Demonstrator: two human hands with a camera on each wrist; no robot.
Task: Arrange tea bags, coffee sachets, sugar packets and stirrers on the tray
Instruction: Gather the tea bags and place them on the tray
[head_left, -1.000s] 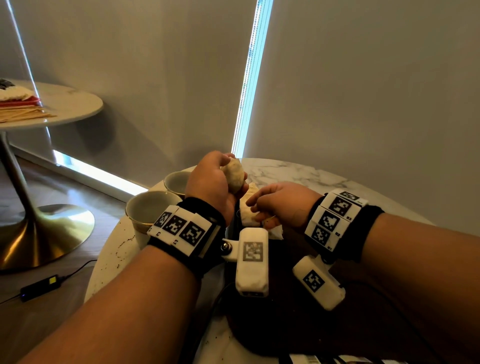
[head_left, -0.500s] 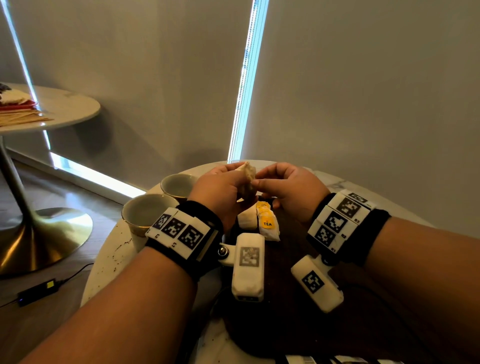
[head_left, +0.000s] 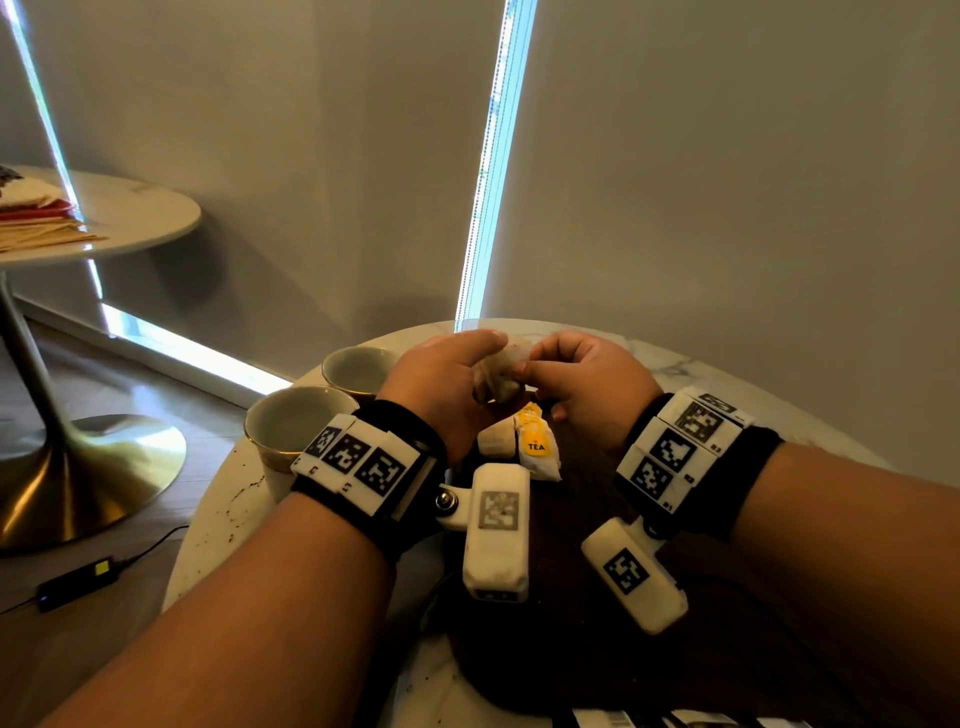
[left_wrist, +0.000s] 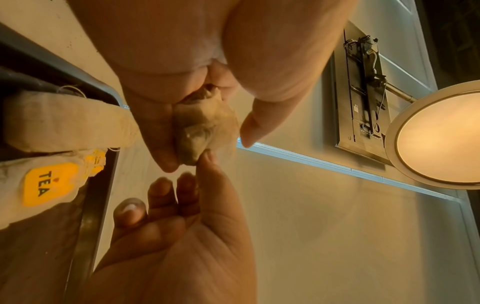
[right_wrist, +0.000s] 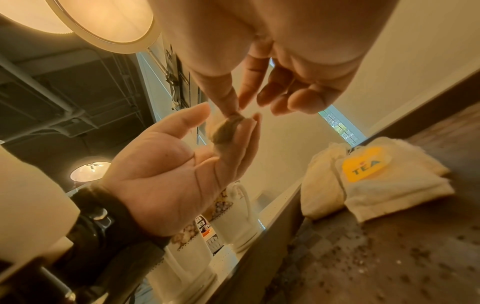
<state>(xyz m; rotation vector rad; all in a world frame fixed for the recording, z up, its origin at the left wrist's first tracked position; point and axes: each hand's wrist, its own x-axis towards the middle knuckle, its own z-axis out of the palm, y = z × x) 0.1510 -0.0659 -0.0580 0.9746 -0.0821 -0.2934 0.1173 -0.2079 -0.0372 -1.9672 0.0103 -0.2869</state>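
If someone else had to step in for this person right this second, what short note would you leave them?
Left hand: holds a loose tea bag up over the far end of the tray.
Right hand: pinches the same tea bag at its other end with thumb and forefinger.
On the dark tray: two tea bags already lie at the far end, one with a yellow TEA tag, the other beside it.
Two cups stand on the marble table to the left.
Left to do: set the held bag down with the others. Coffee sachets, sugar packets and stirrers are not on the tray; some packets show at the picture's bottom edge.
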